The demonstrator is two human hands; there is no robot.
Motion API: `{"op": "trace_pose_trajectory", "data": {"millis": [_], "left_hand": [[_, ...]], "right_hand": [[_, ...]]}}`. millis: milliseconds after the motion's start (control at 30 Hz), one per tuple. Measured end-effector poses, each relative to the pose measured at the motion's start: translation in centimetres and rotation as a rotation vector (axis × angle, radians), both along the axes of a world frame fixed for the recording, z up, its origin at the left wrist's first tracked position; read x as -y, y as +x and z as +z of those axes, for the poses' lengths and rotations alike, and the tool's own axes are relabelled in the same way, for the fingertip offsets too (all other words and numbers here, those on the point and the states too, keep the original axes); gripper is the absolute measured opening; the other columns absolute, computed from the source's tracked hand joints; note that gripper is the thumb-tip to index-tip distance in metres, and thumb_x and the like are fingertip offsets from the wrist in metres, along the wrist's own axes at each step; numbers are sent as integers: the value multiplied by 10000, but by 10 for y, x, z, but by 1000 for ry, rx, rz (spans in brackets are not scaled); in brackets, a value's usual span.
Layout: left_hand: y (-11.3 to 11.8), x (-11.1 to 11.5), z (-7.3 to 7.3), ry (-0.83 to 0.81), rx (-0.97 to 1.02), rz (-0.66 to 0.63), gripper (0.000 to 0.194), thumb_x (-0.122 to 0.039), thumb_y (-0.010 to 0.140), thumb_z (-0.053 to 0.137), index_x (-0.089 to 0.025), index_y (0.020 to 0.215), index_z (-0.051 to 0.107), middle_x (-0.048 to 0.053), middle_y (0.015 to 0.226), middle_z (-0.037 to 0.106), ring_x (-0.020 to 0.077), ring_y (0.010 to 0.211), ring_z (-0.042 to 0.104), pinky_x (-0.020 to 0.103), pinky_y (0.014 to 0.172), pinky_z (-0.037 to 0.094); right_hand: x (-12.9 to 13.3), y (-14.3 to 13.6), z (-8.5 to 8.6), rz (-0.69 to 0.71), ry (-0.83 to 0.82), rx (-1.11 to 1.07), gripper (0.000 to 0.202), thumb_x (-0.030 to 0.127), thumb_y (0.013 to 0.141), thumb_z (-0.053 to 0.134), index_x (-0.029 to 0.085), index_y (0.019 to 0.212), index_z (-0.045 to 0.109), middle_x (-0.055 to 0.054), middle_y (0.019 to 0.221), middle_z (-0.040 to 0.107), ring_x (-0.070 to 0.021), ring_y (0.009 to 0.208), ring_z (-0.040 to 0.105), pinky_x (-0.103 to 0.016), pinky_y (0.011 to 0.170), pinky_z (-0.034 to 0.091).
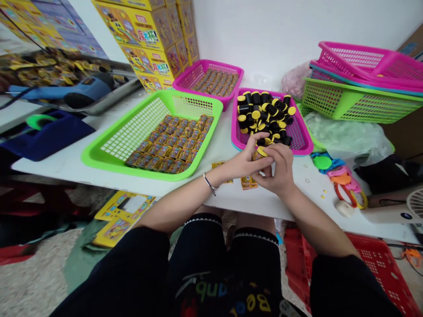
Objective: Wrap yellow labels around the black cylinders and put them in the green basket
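Between my two hands is a small cup with a yellow lid (262, 151), mostly covered by my fingers. My left hand (250, 159) is closed on its left side, thumb and forefinger around it. The fingers of my right hand (279, 168) are curled over the lid from the right. Just behind them stands a pink basket (302, 136) with many loose black cups with yellow lids (264, 110). Yellow printed labels (249, 182) lie on the table beneath my hands. To the left, a green basket (155, 172) holds rows of label-wrapped cups (175, 141).
Another pink basket (206, 94) with wrapped cups stands at the back, beside stacked yellow cartons (145, 31). Stacked baskets (350, 99) and a plastic bag (350, 132) are at right, near coloured bands (342, 180) and a small fan (417, 203). A blue tape dispenser (49, 136) sits far left.
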State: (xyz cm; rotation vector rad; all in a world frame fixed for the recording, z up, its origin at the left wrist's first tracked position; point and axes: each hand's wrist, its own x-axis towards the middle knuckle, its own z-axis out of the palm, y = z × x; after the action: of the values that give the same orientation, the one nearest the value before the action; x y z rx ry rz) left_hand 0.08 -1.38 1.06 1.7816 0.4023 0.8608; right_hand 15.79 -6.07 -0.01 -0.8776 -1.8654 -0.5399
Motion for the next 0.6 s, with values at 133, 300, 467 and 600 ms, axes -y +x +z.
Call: {"op": "trace_pose_trajectory", "data": {"millis": [133,300,467,600], "left_hand": [[3,-3,-8,199,-7,265,705,-256,811,660,-193,1401,278,147,1345,492,209,1155,616,353,973,545],[9,-3,-13,204,27,340,775,-196,804,616,-233,1444,180,87,1203,520,136,878,623,330,830,559],[5,-1,-7,140,81,149,872,-300,847,640,-280,1502,65,13,967,539,138,761,616,320,718,535],[1,-1,-5,190,69,99,868,-299,828,664,-278,1493,108,47,1070,547,133,755,627,306,694,540]], "right_hand": [[-2,-4,-3,-93,27,117,609,232,817,662,200,1390,457,-117,1122,580,-289,1111,576,-507,992,542],[-8,-4,-12,-90,60,187,577,226,873,629,194,1419,445,-116,1147,593,-277,1160,568,-489,1028,554],[-7,2,-9,-12,114,145,498,314,915,641,261,1377,463,-76,1118,616,-239,1089,623,-496,1039,572],[-5,9,-4,36,167,186,415,332,921,658,269,1309,523,-56,1100,654,-218,1062,643,-503,1046,574]]}}
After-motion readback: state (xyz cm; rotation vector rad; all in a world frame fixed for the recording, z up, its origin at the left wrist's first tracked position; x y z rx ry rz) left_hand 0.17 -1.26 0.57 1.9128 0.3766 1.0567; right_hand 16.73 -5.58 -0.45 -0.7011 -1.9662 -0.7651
